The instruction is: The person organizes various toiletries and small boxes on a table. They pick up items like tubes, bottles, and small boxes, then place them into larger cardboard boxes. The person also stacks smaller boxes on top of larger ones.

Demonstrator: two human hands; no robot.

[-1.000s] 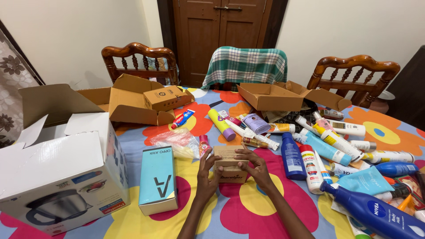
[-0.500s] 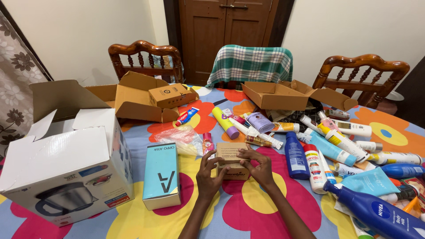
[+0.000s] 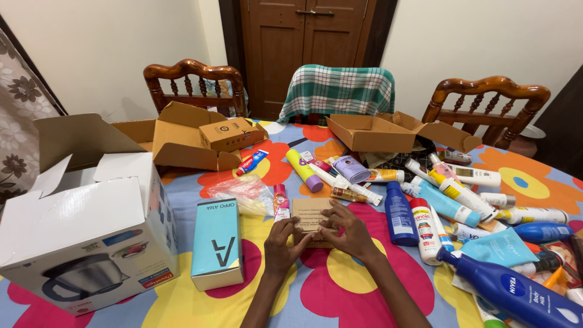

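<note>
A flowered tablecloth [image 3: 364, 297] covers the table, and a small brown cardboard box [image 3: 311, 214] sits near its front edge. The left hand [image 3: 280, 243] and right hand [image 3: 347, 232] clasp the box from either side, fingers curled on it. Its printed top flap looks closed but unsealed. A teal box [image 3: 217, 243] lies just left of it; bottles [image 3: 425, 206] crowd its right.

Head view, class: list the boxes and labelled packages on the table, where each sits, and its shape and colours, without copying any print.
Small brown card box: centre, under both hands.
Teal phone box: left of it, long, flat.
White appliance box: far left, flaps open, pot picture.
Brown cartons: at the back, open.
Blue bottles: right, among white tubes.
</note>
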